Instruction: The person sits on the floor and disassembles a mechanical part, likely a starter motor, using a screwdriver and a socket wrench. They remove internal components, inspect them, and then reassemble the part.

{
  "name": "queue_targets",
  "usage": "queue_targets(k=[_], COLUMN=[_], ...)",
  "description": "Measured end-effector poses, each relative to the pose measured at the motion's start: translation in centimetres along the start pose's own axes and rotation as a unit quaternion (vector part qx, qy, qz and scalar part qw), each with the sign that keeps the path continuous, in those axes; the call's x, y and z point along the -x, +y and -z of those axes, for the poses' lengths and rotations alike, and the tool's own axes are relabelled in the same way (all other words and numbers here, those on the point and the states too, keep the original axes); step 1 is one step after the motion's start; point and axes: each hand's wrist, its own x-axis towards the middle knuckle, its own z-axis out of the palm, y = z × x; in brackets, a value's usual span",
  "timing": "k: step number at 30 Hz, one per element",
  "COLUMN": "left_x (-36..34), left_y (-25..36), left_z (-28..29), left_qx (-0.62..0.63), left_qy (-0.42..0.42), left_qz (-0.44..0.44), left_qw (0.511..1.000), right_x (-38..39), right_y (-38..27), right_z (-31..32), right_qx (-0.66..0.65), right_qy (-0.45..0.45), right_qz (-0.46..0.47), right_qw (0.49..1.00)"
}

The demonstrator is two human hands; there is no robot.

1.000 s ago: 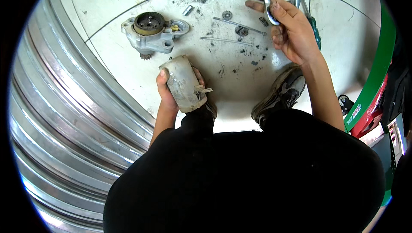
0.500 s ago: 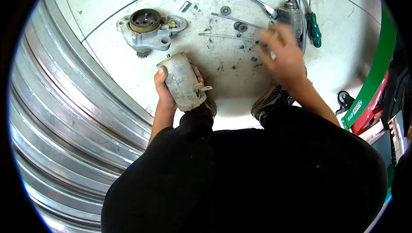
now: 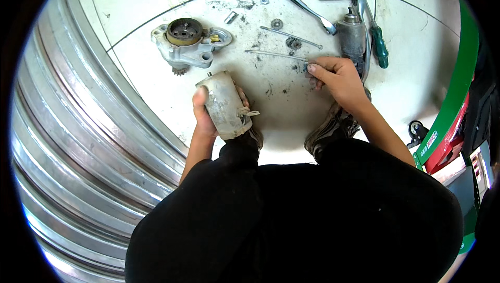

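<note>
Parts pickup in hand. Left hand (image 3: 205,113) wrapped tight round the metal cylinder (image 3: 225,105), below the housing (image 3: 188,46). Right hand (image 3: 338,77) pinches the long rod's (image 3: 273,53) end, right of housing; next, a clean lift.

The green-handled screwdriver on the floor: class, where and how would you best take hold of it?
Grip the green-handled screwdriver by its thick green handle, coming from above on the right; it lies flat, and the dark cylindrical part crowds its left side.

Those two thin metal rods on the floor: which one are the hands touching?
The nearer rod: the right hand pinches its end. The farther rod lies untouched by the gears.
</note>
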Motion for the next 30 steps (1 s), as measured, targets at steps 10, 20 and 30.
queue_targets(k=[10, 20, 30], left_x=[0.1, -0.1, -0.4], left_y=[0.1, 0.0, 0.5], left_z=[0.1, 0.5, -1.6], left_qx=[-0.014, 0.018, 0.028], left_qy=[0.002, -0.025, 0.103], left_qz=[0.003, 0.035, 0.07], left_qw=[1.0, 0.999, 0.992], right_x=[-0.2, -7.3, -10.0], right_y=[-3.4, -6.7, -7.8], right_z=[-0.6, -1.0, -1.7], right_qx=[0.027, 0.498, 0.543], right_qy=[0.042, 0.202, 0.165], right_qz=[0.048, 0.471, 0.48], right_qw=[0.998, 0.699, 0.668])
